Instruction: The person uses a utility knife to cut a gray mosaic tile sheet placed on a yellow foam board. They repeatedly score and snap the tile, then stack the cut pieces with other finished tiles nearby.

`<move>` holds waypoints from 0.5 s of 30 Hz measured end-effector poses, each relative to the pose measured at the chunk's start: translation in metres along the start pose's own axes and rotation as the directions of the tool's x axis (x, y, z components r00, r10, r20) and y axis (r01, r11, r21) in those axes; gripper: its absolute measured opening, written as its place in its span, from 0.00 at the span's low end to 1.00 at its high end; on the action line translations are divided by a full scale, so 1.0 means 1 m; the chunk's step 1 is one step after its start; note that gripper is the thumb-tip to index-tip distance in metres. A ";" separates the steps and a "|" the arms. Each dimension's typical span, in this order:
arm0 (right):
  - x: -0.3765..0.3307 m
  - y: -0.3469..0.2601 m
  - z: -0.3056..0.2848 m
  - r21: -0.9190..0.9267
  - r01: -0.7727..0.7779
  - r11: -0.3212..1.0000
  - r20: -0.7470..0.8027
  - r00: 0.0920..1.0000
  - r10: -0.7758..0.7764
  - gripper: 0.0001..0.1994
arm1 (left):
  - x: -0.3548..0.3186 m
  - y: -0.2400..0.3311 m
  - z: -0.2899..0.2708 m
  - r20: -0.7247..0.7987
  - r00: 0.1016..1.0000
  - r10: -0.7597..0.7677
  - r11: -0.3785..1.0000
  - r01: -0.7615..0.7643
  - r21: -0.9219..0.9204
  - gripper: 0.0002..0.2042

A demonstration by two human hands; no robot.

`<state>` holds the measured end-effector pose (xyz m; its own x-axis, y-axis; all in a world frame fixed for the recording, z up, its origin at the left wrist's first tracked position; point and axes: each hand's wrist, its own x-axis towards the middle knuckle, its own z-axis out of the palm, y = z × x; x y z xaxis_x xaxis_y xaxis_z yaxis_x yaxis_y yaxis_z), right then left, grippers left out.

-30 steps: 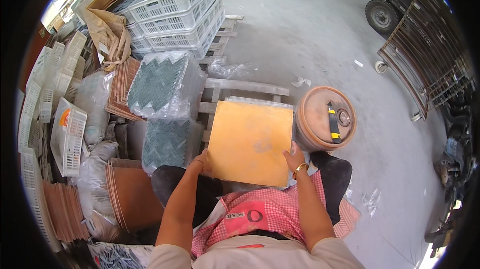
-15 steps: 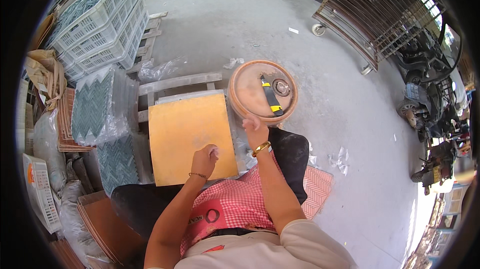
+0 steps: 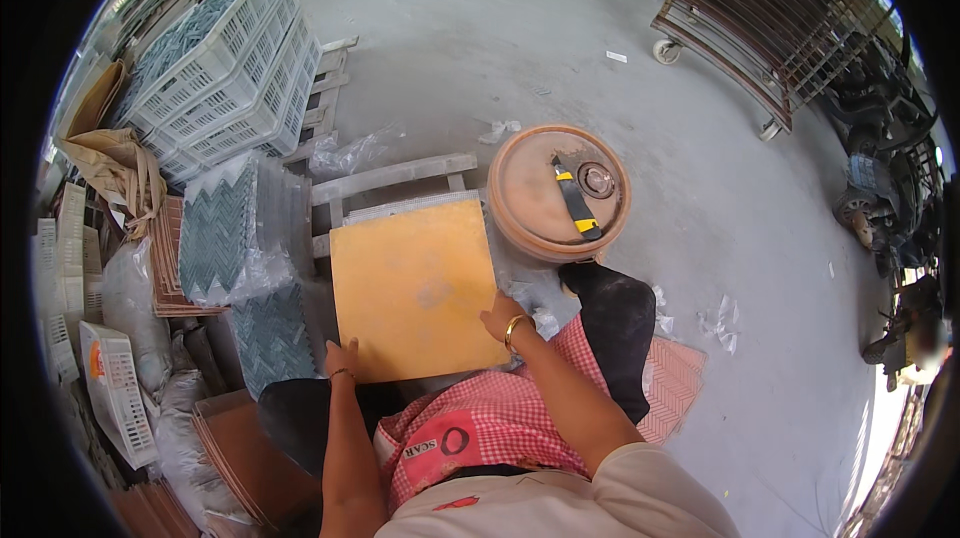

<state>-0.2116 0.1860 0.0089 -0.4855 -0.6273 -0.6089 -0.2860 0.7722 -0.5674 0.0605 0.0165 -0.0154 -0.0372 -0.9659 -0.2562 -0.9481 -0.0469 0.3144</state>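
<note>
A square yellow-orange board lies flat in front of my knees, its surface scuffed near the middle. My left hand grips its near left corner, thumb up at the edge. At the right edge, my right hand is closed on the board, with the fingers partly hidden beneath it. Under the far side of the board shows a pale ribbed sheet. Right of the board stands a round orange-brown drum, and a black-and-yellow utility knife rests on its lid.
Plastic-wrapped green herringbone mosaic tiles are stacked at the left. Behind them, white crates stand on a wooden pallet. A pink tile sheet lies beside my right knee. A wheeled metal rack stands far right.
Both hands have come down to the board's edges, the left moving left and the right moving nearer. They hovered above and beside the board before. The whole view has shifted slightly.
</note>
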 end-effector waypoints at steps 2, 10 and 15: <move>0.004 0.010 0.003 0.029 0.033 0.999 -0.075 0.997 -0.030 0.21 | -0.011 0.012 -0.006 0.290 0.956 -0.050 0.995 0.024 0.093 0.23; 0.026 0.029 -0.015 0.715 -0.055 0.697 0.024 0.998 0.055 0.11 | 0.002 -0.002 -0.039 0.101 0.995 0.025 0.987 -0.009 -0.161 0.19; 0.061 0.073 -0.007 0.634 0.100 0.767 -0.248 0.966 0.079 0.16 | 0.016 0.031 -0.105 0.483 0.805 0.345 0.518 0.266 -0.813 0.14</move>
<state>-0.2674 0.2048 -0.0657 -0.6961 -0.5193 -0.4957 0.2562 0.4652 -0.8473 0.0636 -0.0276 0.0860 -0.5094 -0.6707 -0.5391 -0.2441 -0.4881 0.8379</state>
